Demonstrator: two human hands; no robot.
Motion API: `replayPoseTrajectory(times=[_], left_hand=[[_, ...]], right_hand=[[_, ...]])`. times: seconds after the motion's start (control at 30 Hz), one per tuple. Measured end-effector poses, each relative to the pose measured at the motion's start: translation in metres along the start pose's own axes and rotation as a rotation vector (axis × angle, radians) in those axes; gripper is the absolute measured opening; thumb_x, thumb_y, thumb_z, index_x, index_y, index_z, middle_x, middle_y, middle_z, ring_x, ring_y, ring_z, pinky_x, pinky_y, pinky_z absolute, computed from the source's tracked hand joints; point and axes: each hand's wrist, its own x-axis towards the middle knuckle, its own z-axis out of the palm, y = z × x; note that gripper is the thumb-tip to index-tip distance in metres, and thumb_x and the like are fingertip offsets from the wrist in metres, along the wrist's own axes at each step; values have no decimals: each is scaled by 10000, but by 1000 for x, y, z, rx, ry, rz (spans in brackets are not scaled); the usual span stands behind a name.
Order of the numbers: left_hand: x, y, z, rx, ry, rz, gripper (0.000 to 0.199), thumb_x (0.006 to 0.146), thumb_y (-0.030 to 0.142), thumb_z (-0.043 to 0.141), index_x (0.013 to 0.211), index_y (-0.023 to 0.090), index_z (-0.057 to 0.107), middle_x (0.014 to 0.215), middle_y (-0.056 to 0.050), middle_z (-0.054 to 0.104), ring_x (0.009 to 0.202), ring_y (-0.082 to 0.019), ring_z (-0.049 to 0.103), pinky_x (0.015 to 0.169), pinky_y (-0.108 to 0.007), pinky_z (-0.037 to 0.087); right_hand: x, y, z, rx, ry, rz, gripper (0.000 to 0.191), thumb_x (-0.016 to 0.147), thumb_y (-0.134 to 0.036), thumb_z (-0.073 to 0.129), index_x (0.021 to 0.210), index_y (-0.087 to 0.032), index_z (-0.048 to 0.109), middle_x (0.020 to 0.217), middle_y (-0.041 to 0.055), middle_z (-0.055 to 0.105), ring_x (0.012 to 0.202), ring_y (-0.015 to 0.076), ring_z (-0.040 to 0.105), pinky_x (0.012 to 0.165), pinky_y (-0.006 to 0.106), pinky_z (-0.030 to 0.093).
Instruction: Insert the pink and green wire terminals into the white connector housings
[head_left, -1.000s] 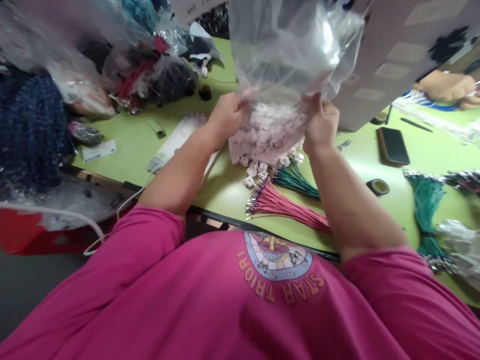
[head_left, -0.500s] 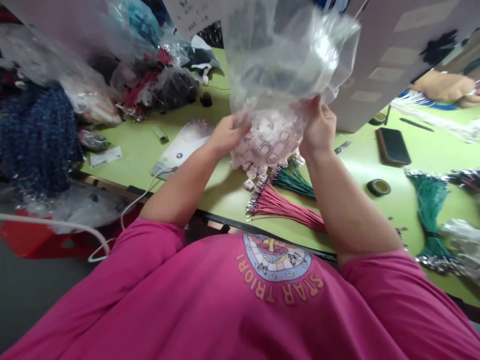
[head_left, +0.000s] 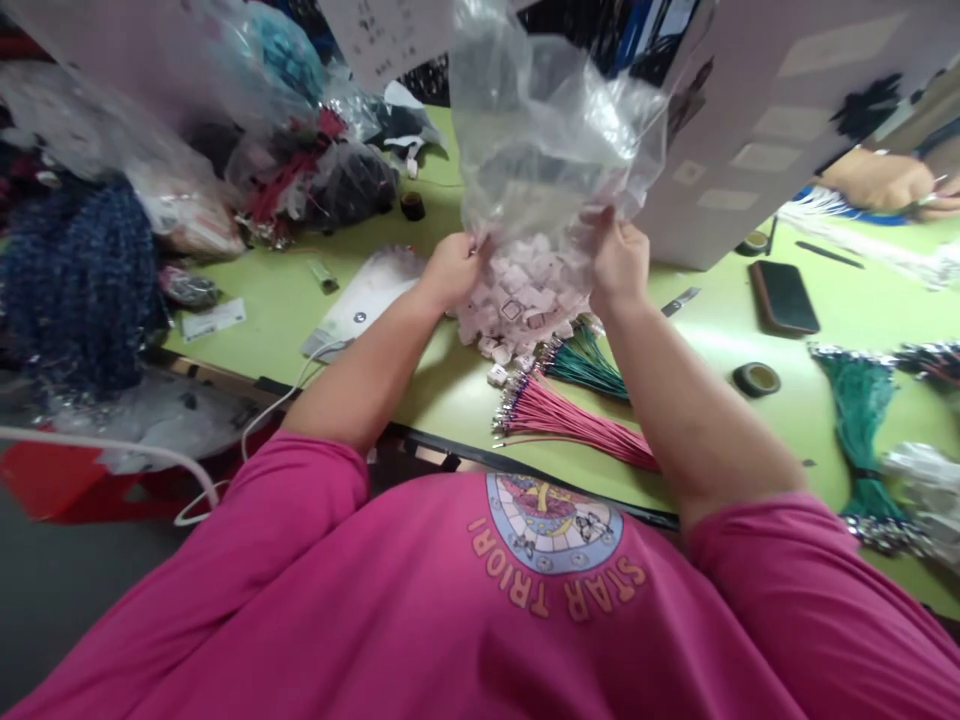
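Between my hands a clear plastic bag (head_left: 540,130) stands mouth-down over a heap of small white plastic connector housings (head_left: 517,300) on the green table. My left hand (head_left: 454,270) grips the bag's left edge, fingers closed on the film. On the other side my right hand (head_left: 621,258) pinches the bag's right edge. Some housings lie outside the bag, touching the table. Just in front of the heap are a bundle of red wires (head_left: 577,420) and a bundle of green wires (head_left: 589,365), both with metal terminals at their ends.
To the right lie a phone (head_left: 784,297), a roll of black tape (head_left: 756,378) and another green wire bundle (head_left: 859,420). Bagged wires (head_left: 75,270) crowd the left. A grey-white panel (head_left: 780,120) stands behind; past it a co-worker's hand (head_left: 885,180) shows.
The bag and both my hands have shifted slightly left. Its upper part has narrowed and sagged, and the heap of housings looks more spread and exposed.
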Motion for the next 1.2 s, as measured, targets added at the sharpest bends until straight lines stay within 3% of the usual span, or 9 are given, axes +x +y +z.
replayPoseTrajectory(times=[0.17,0.27,0.37,0.47,0.63,0.77,0.87,1.0,1.2], left_hand=[[21,8,-13,114,-53,-30,462,954,642,470,803,236,628,761,-6,671,884,-210,593,945,-444,520],[33,-3,-11,57,-144,-91,454,909,660,546,850,220,640,817,-6,708,1057,-245,606,1070,-492,478],[25,-19,-4,-125,-108,-33,654,753,716,689,1169,213,643,1199,-54,715,1376,-323,497,1201,-496,374],[-2,-26,4,-237,-143,-78,924,624,733,770,1368,234,543,1458,-100,584,1451,-350,439,1233,-499,331],[-30,-16,1,-123,-271,-151,827,693,585,789,1390,205,553,1468,-131,576,1397,-366,503,1241,-518,311],[-16,-3,-16,-89,-220,-40,563,821,416,687,1344,222,610,1419,-65,620,1407,-328,498,1253,-492,300],[-7,-2,-17,-58,-182,-40,429,830,328,635,1229,179,684,1288,-71,695,1317,-323,571,1239,-501,322],[-11,-2,-11,-64,-154,-40,418,848,334,591,1227,186,684,1236,-64,721,1269,-312,602,1203,-507,387],[-4,13,-26,-86,-160,-2,367,854,413,618,1165,236,699,1234,-1,729,1313,-326,565,1206,-521,387]], right_hand=[[3,-23,0,-39,-14,42,671,734,-949,424,1011,-396,683,974,17,764,1126,266,644,1018,470,514],[6,-26,-1,-30,-16,59,722,705,-970,420,1020,-377,684,925,10,771,1145,285,634,1025,518,484],[8,-17,-10,6,5,40,702,701,-967,424,981,-379,684,988,14,776,1133,303,635,1021,541,468],[7,-1,-16,23,37,68,710,666,-991,411,960,-396,664,1009,17,775,1100,304,632,1009,544,465],[-1,6,-6,87,38,171,726,615,-986,496,955,-364,656,997,10,769,1097,298,641,1004,551,478],[2,-14,0,98,-25,98,710,642,-976,484,1043,-418,666,1022,2,772,1214,304,593,1073,540,430],[4,-20,0,71,-29,67,798,617,-1015,425,1079,-412,669,982,13,771,1232,313,585,1069,552,426],[-1,-16,-4,46,10,42,770,654,-994,434,1033,-373,684,1014,33,754,1165,326,634,1040,571,459],[-5,-34,-5,33,34,-19,728,706,-963,433,1052,-370,676,988,54,748,1146,329,643,1053,571,452]])
